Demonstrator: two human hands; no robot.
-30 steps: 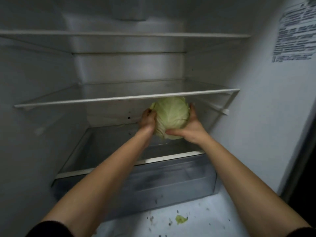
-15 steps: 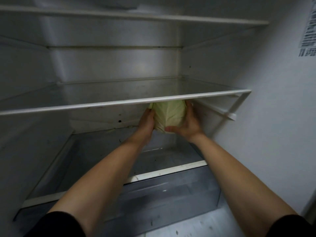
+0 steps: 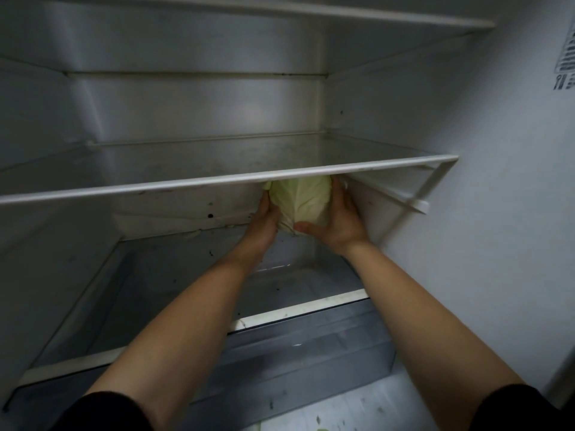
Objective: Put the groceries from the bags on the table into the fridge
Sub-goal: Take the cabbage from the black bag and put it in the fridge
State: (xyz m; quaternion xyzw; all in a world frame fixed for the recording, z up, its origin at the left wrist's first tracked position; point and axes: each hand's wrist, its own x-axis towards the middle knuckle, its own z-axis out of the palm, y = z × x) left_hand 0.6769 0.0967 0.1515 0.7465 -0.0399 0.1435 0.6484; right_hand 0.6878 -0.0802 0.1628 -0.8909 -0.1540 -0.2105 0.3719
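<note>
One cabbage [image 3: 300, 205] is in view, a pale green head held inside the fridge [image 3: 497, 213] between two hands. The left hand [image 3: 264, 225] presses flat against its left side, and the right hand [image 3: 337, 220] cups its right side with the thumb curled under the lower front, so both hands are closed around it and carry it clear of the surface below. The cabbage sits toward the right of the compartment, just beneath the front edge of the middle glass shelf [image 3: 217, 181], which hides its top. It is roughly round, so no clear long axis shows; a leaf rib runs up and down its near face, and the leaf veins fan out from the lower front. Three shelves can be counted: the top shelf [image 3: 311, 10], the middle one, and the bottom glass shelf [image 3: 174, 275] lying over a single clear drawer [image 3: 311, 362]. A few small green leaf scraps [image 3: 319, 419] lie on the fridge floor in front of the drawer. Two dark sleeves show at the lower corners, and part of one printed label [image 3: 566, 60] shows on the right wall.
</note>
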